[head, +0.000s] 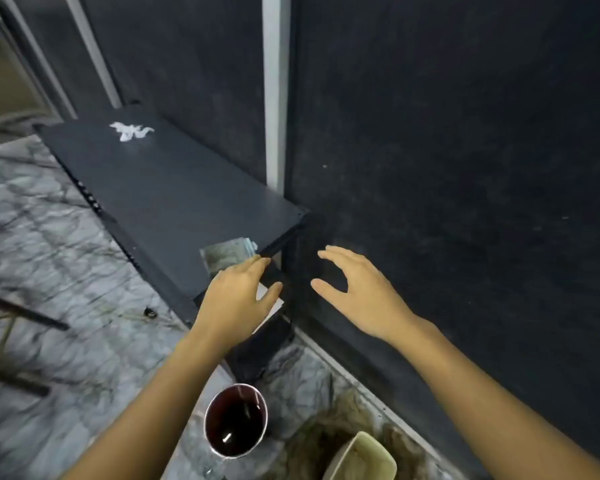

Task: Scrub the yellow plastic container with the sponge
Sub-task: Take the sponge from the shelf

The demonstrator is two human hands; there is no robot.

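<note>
Frame is motion-blurred, detail soft.

Far left: marbled grey floor (42, 237), with dark bars (18, 311) crossing it at the edge, too blurred to identify.

Dark shelf (160, 188) runs diagonally from upper left toward centre, along a dark wall (447, 150). A crumpled white scrap (129, 130) lies on its far end. A pale vertical strip (275, 91) stands behind the shelf's near end.

Left hand (238, 299) reaches forward at the shelf's near corner, palm down. Fingers straight and close together, thumb out to the side, holding nothing. Fingertips sit over a shiny grey-green patch (227, 252) at the shelf end; contact can't be judged. A white edge (269, 304) shows just under the thumb.

Below, between the forearms: a round dark red bucket (236, 420) with a light rim, standing upright on the floor, interior dark with a small highlight.

Right hand (359, 292) hovers in front of the wall, fingers loosely spread and slightly bent, thumb apart, empty. Touching nothing visible.

Container (362, 457): bottom edge of frame, right of the bucket, near the right forearm, well apart from both hands. Pale yellow plastic, rounded rim, tilted, partly cut off by the frame. It rests in a brownish muddy patch (326, 434) on the floor. The inside looks dull and smeared; can't tell more.
</note>
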